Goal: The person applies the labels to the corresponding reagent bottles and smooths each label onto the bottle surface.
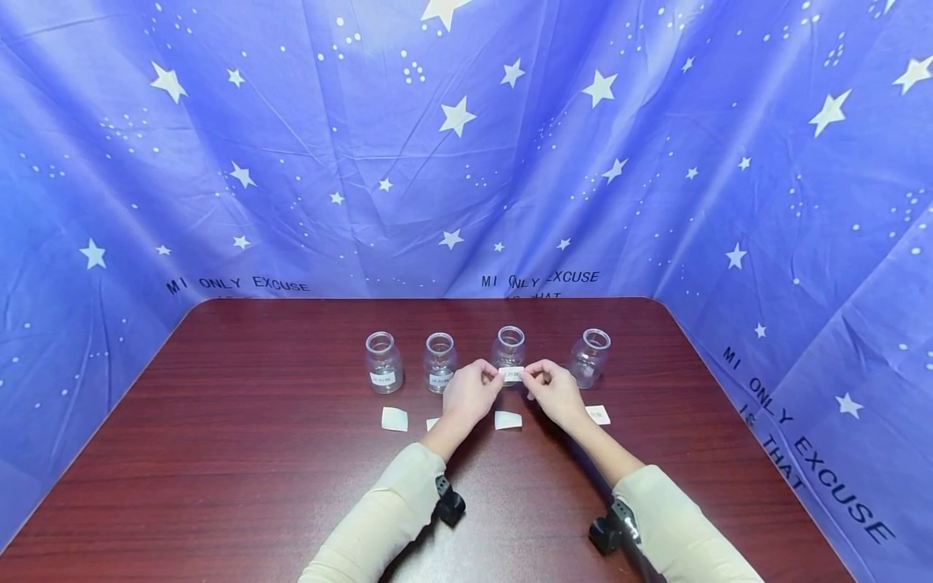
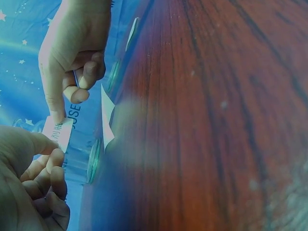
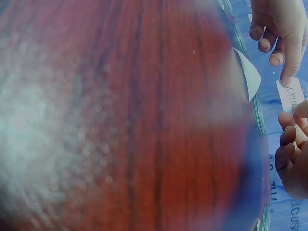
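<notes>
A small white label (image 1: 511, 374) with dark print lies across the front of the third glass jar (image 1: 510, 344) from the left. Its left end is pinched by my left hand (image 1: 470, 397), its right end by my right hand (image 1: 557, 393). In the left wrist view the label (image 2: 57, 134) stretches between the fingertips of both hands and overlaps the jar. The right wrist view has the same label (image 3: 291, 95) between the hands. A curled white paper piece (image 1: 508, 420) sits on the table in front of this jar.
To the left stand two glass jars, the outer jar (image 1: 381, 356) and the inner jar (image 1: 440, 355), each bearing a printed label. A fourth jar (image 1: 591, 356) stands right, with a printed paper (image 1: 598, 414) before it. Another white paper (image 1: 394, 419) lies on the table (image 1: 240, 453).
</notes>
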{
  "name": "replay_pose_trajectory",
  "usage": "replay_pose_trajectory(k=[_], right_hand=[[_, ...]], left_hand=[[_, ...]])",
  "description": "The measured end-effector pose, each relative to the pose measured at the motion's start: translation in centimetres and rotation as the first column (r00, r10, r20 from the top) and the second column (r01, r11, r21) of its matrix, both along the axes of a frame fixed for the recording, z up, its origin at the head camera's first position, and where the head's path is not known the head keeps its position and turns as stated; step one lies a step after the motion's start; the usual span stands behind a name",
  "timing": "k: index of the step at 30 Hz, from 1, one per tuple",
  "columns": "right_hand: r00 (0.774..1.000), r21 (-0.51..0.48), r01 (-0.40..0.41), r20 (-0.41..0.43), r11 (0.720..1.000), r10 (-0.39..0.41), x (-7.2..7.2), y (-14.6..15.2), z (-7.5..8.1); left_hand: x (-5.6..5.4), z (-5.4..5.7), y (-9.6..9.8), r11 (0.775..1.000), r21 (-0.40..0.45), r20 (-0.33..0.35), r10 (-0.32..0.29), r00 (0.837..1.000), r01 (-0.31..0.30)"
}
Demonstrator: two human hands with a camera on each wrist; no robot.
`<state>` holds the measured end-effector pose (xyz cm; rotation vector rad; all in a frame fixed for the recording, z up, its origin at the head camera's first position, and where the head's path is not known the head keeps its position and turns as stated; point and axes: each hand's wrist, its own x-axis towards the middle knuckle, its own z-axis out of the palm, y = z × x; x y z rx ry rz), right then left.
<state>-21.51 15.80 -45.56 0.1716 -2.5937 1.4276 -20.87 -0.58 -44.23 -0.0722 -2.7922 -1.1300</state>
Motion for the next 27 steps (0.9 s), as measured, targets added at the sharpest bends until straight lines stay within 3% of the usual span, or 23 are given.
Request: replay_pose_trajectory(k=[27], right_hand=[[1.000, -0.006, -0.002, 0.008, 1.000, 0.002, -0.11, 0.25, -0.09]], left_hand=[[-0.37, -0.58, 0.21, 0.999, -0.030, -0.020, 0.013, 1.000, -0.014]])
